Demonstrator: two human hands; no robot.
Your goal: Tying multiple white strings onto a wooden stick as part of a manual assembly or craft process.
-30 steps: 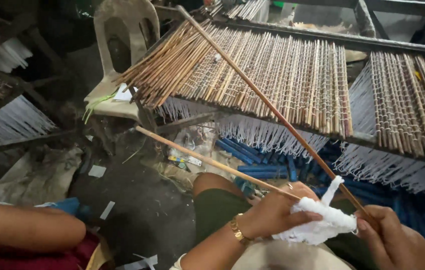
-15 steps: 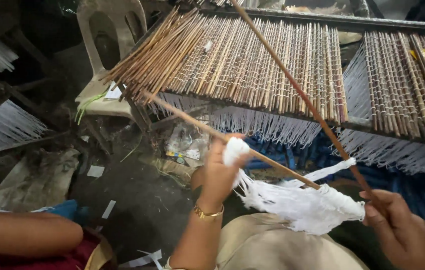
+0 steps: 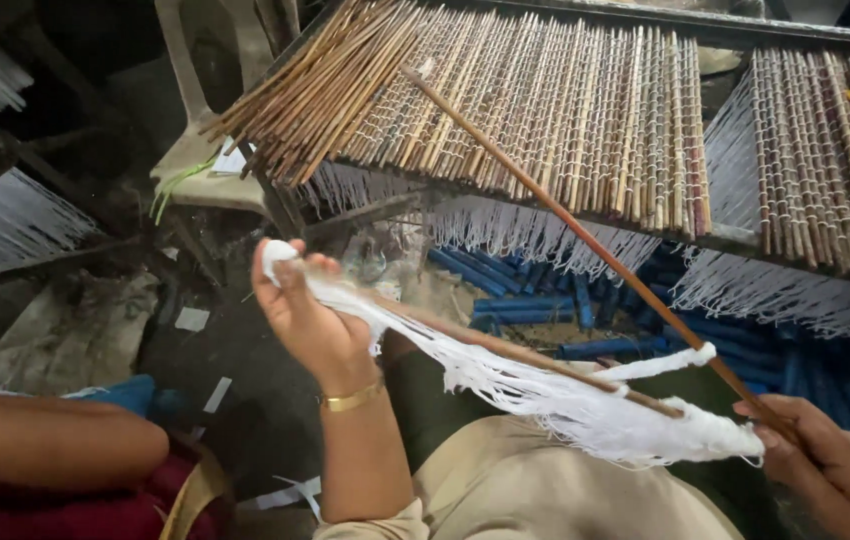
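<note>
Fingers [image 3: 290, 272] of left hand [image 3: 310, 320] curled shut on one end of white fibre bundle [image 3: 565, 395], raised near middle of view, gold bangle [image 3: 353, 399] at wrist. Bundle stretched from that fist down and right across lap, fraying into loose threads, ending in thick wad just beside right hand [image 3: 830, 470]. Right hand low at right edge, fingers closed round lower end of long reddish stick [image 3: 595, 250], which slants up and left, its tip lying over slatted mat [image 3: 565, 110] on frame behind. Second, shorter stick [image 3: 525, 355] lying along bundle, partly wrapped in fibre; whether touched by left hand, cannot tell. Mat made of thin brown sticks laced side by side with white thread, fringe of white threads [image 3: 505, 225] hanging from near edge. Loose sheaf of brown sticks [image 3: 315, 90] fanned over mat's left corner. Second mat [image 3: 825, 150] at right, same make, same fringe. Blue tubes [image 3: 535, 300] heaped on floor beneath frame; no bin or box seen round them. Pale plastic chair [image 3: 195, 150] behind, papers on seat. Another person's forearm [image 3: 45, 440] lying across lower left, well apart from both hands
</note>
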